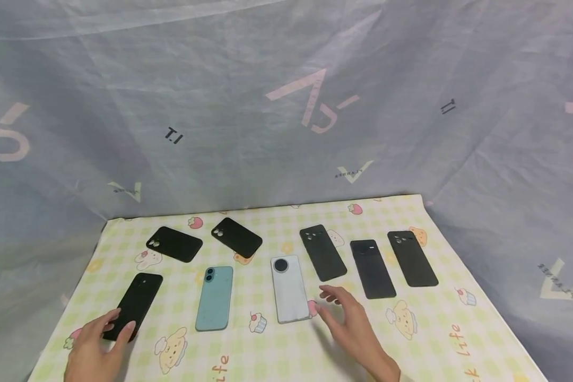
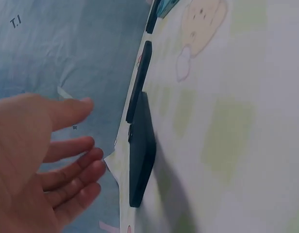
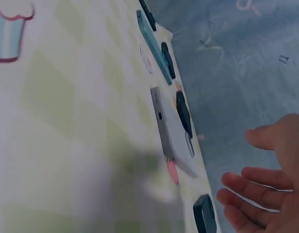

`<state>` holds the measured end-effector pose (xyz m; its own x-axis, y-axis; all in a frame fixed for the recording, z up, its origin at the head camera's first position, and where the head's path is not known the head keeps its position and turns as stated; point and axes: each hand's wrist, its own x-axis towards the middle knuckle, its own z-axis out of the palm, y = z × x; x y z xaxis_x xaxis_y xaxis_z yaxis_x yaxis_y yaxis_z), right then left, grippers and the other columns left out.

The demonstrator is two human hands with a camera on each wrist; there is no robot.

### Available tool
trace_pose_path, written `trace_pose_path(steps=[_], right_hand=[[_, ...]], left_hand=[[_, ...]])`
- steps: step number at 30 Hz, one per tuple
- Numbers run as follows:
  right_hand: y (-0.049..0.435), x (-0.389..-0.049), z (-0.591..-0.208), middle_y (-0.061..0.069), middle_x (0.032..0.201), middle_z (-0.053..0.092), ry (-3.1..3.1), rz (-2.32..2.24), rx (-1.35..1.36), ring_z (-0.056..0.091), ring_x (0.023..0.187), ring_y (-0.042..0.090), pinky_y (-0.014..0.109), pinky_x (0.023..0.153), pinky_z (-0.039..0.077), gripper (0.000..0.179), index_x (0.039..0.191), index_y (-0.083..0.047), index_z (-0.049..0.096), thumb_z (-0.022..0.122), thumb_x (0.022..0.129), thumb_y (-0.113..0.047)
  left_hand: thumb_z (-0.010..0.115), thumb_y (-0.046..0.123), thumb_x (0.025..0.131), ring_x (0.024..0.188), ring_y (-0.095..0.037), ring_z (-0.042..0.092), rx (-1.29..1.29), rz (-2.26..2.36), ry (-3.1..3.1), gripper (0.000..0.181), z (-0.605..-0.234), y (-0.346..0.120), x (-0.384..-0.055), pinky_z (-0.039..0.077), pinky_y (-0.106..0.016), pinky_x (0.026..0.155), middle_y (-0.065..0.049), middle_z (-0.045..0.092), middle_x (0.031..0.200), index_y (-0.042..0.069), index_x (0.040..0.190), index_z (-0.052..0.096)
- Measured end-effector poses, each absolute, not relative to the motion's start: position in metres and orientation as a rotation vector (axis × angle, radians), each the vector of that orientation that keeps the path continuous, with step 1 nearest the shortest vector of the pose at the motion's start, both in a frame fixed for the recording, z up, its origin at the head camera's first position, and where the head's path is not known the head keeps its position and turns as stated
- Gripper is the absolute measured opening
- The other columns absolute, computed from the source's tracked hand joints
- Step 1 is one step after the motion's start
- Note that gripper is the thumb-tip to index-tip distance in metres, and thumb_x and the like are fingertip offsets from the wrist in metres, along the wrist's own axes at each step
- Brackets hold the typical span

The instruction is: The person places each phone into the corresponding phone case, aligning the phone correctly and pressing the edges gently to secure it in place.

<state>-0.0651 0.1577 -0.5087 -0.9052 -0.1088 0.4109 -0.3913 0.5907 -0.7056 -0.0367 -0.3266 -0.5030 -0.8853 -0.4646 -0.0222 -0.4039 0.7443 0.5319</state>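
A black phone [image 1: 136,302] lies back up at the left front of the cloth-covered table. My left hand [image 1: 93,345] hovers over its near end, fingers relaxed and thumb apart; the left wrist view shows a gap between that hand [image 2: 57,160] and the phone [image 2: 142,150]. Just right of the white phone [image 1: 291,292], my right hand [image 1: 350,323] hangs above the cloth with loosely bent fingers, holding nothing. In the right wrist view the white phone [image 3: 171,131] lies flat, apart from the hand [image 3: 271,179]. Between the hands lies a teal phone [image 1: 215,300].
Two black phone cases with camera cutouts, a left one [image 1: 175,244] and a right one [image 1: 237,237], lie at the back. Toward the right are another black case [image 1: 323,253], a dark phone [image 1: 373,269] and a further case [image 1: 413,259]. A grey fabric curtain [image 1: 248,116] hangs behind.
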Motion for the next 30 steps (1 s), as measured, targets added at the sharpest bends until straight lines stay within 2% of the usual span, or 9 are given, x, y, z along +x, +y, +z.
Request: trace_pose_path(steps=[9, 16, 21, 26, 30], right_hand=[[0.135, -0.093, -0.499, -0.008, 0.095, 0.068, -2.538, 1.361, 0.606, 0.065, 0.085, 0.009, 0.036, 0.075, 0.06, 0.028, 0.124, -0.001, 0.073, 0.079, 0.098, -0.009], [0.114, -0.116, -0.49, -0.002, 0.095, 0.068, -2.596, 1.367, 0.763, 0.066, 0.086, 0.018, 0.039, 0.08, 0.06, 0.028, 0.126, -0.004, 0.072, 0.078, 0.101, -0.014], [0.097, -0.135, -0.484, -0.002, 0.1, 0.069, -2.692, 1.335, 0.899, 0.065, 0.092, 0.014, 0.036, 0.085, 0.058, 0.031, 0.131, -0.004, 0.07, 0.074, 0.105, -0.021], [0.08, -0.16, -0.479, -0.002, 0.1, 0.068, -2.764, 1.274, 1.031, 0.064, 0.092, 0.015, 0.036, 0.086, 0.058, 0.031, 0.131, -0.004, 0.07, 0.069, 0.108, -0.025], [0.062, -0.178, -0.477, 0.0, 0.098, 0.068, -2.772, 1.269, 1.099, 0.063, 0.089, 0.014, 0.031, 0.081, 0.057, 0.03, 0.13, -0.003, 0.071, 0.068, 0.109, -0.025]], left_hand=[[0.066, 0.034, 0.107, 0.123, -0.057, 0.052, 0.842, -0.842, -2.87, 0.063, -0.495, -0.357, -0.056, 0.044, -0.071, 0.098, -0.038, 0.045, 0.143, -0.009, 0.15, 0.048], [0.065, 0.041, 0.106, 0.124, -0.062, 0.049, 0.835, -0.77, -2.976, 0.073, -0.493, -0.37, -0.072, 0.045, -0.073, 0.096, -0.043, 0.047, 0.141, -0.015, 0.149, 0.045], [0.064, 0.048, 0.105, 0.131, -0.066, 0.04, 0.859, -0.741, -3.064, 0.081, -0.494, -0.376, -0.078, 0.041, -0.077, 0.099, -0.044, 0.04, 0.144, -0.016, 0.151, 0.04], [0.059, 0.056, 0.106, 0.128, -0.065, 0.041, 0.84, -0.736, -3.118, 0.088, -0.495, -0.378, -0.083, 0.043, -0.076, 0.096, -0.044, 0.041, 0.141, -0.017, 0.151, 0.038], [0.058, 0.06, 0.105, 0.128, -0.064, 0.042, 0.797, -0.739, -3.163, 0.093, -0.494, -0.379, -0.088, 0.044, -0.076, 0.094, -0.045, 0.04, 0.14, -0.018, 0.151, 0.037]])
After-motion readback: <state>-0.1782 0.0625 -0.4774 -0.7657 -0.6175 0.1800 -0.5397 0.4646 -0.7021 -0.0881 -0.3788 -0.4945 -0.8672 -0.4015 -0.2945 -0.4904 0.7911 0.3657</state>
